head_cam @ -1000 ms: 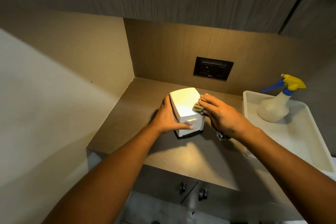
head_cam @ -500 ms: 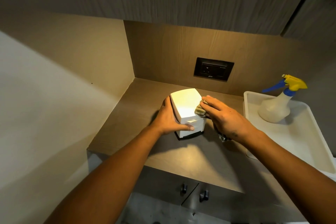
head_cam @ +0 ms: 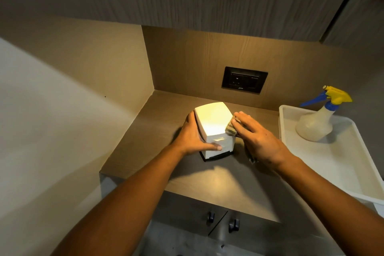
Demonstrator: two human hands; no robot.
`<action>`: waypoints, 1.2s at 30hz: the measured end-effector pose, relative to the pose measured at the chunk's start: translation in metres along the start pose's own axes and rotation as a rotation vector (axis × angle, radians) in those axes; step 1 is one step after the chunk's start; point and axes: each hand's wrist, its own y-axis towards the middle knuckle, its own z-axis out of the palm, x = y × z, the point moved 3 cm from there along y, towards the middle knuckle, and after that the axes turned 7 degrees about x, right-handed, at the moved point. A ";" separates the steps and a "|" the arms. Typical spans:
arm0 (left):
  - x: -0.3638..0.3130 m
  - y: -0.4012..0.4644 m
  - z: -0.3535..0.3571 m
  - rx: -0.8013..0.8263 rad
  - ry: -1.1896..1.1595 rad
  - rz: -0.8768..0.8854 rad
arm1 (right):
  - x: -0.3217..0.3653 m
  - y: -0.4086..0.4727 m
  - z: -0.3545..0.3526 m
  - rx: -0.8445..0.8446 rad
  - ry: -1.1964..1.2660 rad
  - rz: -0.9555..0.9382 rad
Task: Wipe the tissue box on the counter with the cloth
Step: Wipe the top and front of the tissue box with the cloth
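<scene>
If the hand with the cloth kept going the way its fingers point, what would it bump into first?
The right hand points up and left, pressing the cloth against the right side of the tissue box. So it would probably push into the box itself first. The left hand braces the box's other side.

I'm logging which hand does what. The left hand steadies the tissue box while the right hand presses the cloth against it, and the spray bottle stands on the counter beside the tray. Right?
Not quite. In the head view the spray bottle stands inside the white tray, not on the counter. The rest holds: the left hand steadies the tissue box, and the right hand presses the cloth against its side.
</scene>
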 end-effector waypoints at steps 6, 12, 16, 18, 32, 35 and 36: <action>0.003 0.000 -0.001 -0.010 0.009 0.008 | 0.027 0.023 -0.003 0.006 0.014 -0.098; 0.008 0.006 0.005 0.014 0.013 -0.055 | 0.066 0.095 -0.006 0.056 0.166 0.025; 0.003 0.003 0.000 -0.024 0.022 0.011 | 0.048 0.119 -0.016 0.109 0.151 0.144; 0.000 0.001 -0.001 -0.036 0.011 0.031 | 0.031 0.123 -0.021 0.114 0.173 0.304; -0.002 0.006 0.003 -0.062 0.061 0.112 | 0.058 0.124 -0.017 0.136 0.092 0.084; 0.003 0.005 0.002 -0.072 0.063 0.120 | 0.056 0.142 -0.014 0.185 0.124 0.191; 0.008 0.005 0.002 -0.072 0.040 0.108 | 0.053 0.146 -0.013 0.207 0.125 0.242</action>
